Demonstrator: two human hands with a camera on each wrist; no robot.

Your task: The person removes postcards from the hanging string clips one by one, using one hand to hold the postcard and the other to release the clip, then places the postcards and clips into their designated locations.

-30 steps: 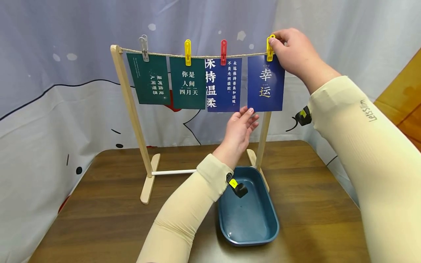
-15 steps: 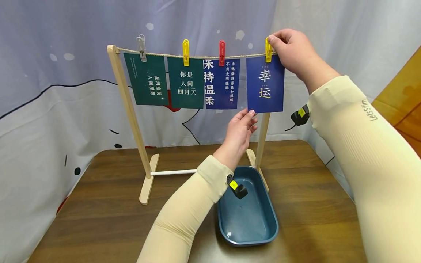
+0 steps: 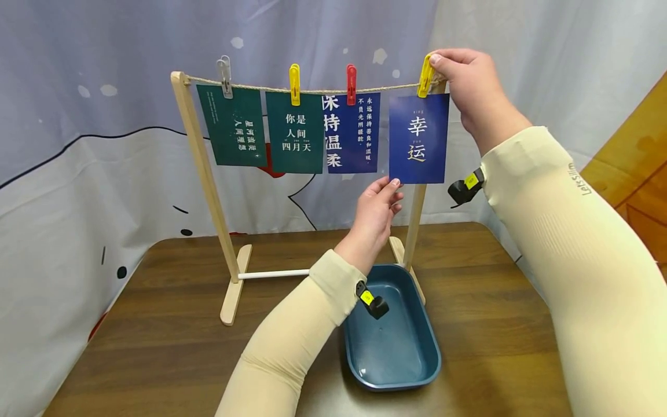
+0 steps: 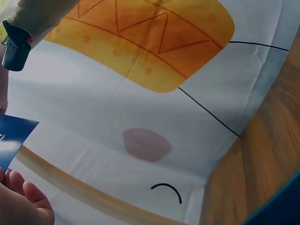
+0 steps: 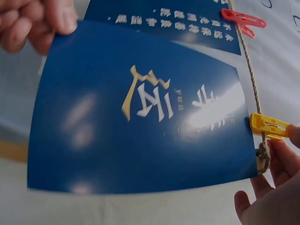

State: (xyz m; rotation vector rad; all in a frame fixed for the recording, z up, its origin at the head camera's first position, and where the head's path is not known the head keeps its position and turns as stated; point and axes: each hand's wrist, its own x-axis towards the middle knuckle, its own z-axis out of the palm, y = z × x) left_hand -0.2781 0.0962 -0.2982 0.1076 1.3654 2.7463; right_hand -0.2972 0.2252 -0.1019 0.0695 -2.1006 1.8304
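Observation:
My right hand (image 3: 479, 92) pinches the handle end of a yellow clothespin (image 3: 426, 75) at the right end of the twine (image 3: 375, 89). Just below the twine is a blue card (image 3: 403, 165) with white and gold characters, its top edge at the clothespin's tip. At the card's lower left corner, my left hand (image 3: 372, 211) pinches it between thumb and fingers. The right wrist view shows the same card (image 5: 89, 150) tilted, with the clothespin (image 5: 269, 125) at its edge. Beside it hangs another blue card (image 3: 351, 142) under a red clothespin (image 3: 351, 84).
Two green cards (image 3: 294, 159) hang farther left, under a yellow clothespin (image 3: 294, 84) and a grey one (image 3: 225, 78). A wooden stand (image 3: 205, 168) carries the twine. On the brown table (image 3: 495, 324), a blue bin (image 3: 431, 347) sits below my left forearm.
The blue card has dropped slightly, its top edge now lower against the twine. The yellow clothespin has tilted, its handle end leaning right. Both hands have moved down a little and keep their pinch.

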